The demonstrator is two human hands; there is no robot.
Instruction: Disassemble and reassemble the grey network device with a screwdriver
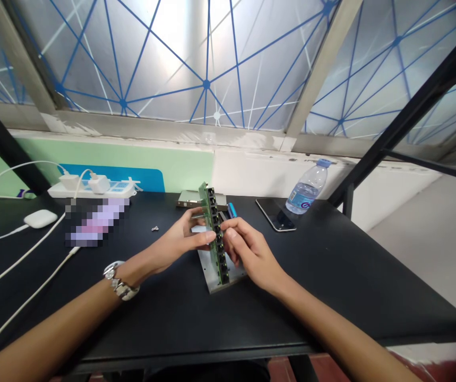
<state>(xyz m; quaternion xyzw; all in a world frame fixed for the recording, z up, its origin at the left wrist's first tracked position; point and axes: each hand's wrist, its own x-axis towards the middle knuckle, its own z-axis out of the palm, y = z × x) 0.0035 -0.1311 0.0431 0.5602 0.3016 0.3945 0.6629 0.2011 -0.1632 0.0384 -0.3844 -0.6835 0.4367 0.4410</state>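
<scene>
A green circuit board with a row of black ports stands on edge over a grey metal case half on the black table. My left hand pinches the board from the left, thumb and fingers closed on it. My right hand is closed around a blue-handled screwdriver, its fingers right against the board's right side. A watch sits on my left wrist. A second grey metal piece lies behind the board.
Small screws lie left of my hands. A phone and a water bottle stand at the back right. A white power strip with chargers, white cables and a white earbud case are at the left.
</scene>
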